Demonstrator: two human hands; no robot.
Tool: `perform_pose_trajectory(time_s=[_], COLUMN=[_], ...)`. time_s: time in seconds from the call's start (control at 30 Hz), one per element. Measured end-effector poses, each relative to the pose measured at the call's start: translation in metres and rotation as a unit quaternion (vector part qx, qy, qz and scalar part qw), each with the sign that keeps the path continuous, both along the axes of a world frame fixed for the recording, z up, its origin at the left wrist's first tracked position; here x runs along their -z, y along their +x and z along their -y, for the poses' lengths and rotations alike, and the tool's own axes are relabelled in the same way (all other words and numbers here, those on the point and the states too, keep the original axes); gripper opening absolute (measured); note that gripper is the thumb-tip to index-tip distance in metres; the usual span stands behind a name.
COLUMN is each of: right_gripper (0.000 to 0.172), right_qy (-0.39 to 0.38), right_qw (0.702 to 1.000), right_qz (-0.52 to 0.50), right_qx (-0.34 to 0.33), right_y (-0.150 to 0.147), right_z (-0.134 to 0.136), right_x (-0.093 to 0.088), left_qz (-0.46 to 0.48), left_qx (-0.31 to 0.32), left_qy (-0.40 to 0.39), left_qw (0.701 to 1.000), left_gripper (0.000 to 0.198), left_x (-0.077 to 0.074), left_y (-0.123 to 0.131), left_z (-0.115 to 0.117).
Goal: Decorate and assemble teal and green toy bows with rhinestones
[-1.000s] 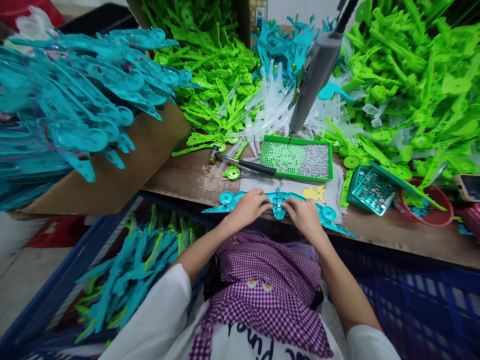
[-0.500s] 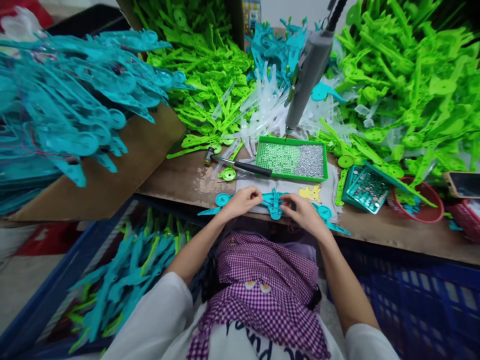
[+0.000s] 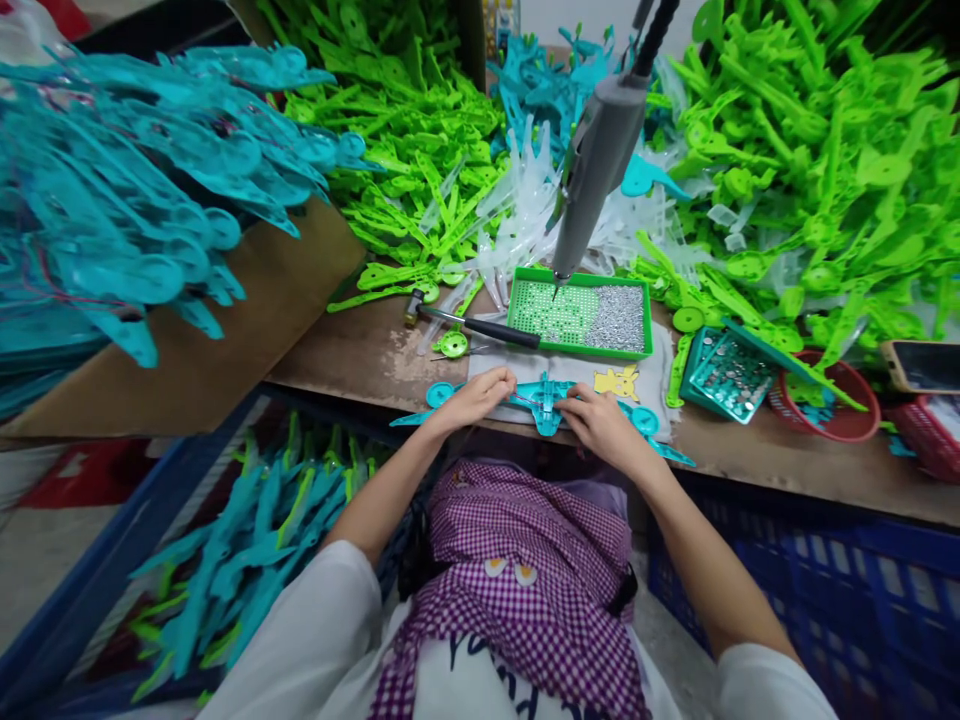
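Observation:
A turquoise plastic part, long with round discs toward both ends and a cross-shaped middle, lies on a pale cloth at the table's front edge. Over its left half, my left hand is closed in a pinch on a thin red wire, which runs toward the part's middle. My right hand rests at the right of the middle, thumb and fingers pressed together. Whatever those fingertips hold is hidden.
Behind the part are a green tray of small metal pieces, a hammer and a hanging grey electric screwdriver. Heaps of green parts and turquoise parts surround the table. A red basket stands right.
The red wire now shows stretched between my left hand and the part's middle; before, it hung below my right hand. My right hand's fingers have moved slightly inward. The view has shifted a little.

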State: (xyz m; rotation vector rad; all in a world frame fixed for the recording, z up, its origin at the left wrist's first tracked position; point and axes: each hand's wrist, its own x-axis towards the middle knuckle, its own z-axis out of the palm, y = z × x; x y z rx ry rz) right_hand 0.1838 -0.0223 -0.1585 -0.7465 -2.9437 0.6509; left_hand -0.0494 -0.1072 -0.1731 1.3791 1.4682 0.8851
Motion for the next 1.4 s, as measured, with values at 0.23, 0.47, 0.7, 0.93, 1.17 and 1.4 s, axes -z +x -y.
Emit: perform_pose_trajectory(time_s=[0.23,0.47,0.7,0.93,1.17,1.4], right_gripper=[0.030,0.045,0.036,0.028,0.026,0.032], right_qy=[0.035,-0.074,-0.030,0.108,-0.081,-0.059], right_qw=[0.998,0.996,0.988,0.968,0.947,0.951], right_qz=[0.027,-0.042,-0.142,-0.055,-0.172,-0.133], right_qx=[-0.043,0.029,0.053,0.219,0.258,0.274], right_y=[0.003,0.007,0.031,0.030,0.031,-0.007], right_z=[-0.001,-0.003,0.013,0.077,0.072,-0.009], right_x=[-0.002,-0.007,-0.005,0.016,0.011,-0.012], left_qz=[-0.090,-0.280,-0.353,-0.227,-0.022,-0.076], left_qx=[-0.013,-0.234,-0.307,-0.368,-0.370,-0.300], left_qy=[0.038,0.204,0.128,0.115,0.133,0.121], left_qw=[0.995,0.908,0.874,0.894,0.919,0.943], left_gripper=[0.012,0.007,0.006,0.017,0.019,0.013], left_x=[-0.018,-0.042,-0.010,-0.015,-0.022,-0.019], left_y=[0.013,-0.032,-0.081,-0.069,-0.064,-0.053], left_z=[0.007,0.033,0.065,0.071,0.050,0.049])
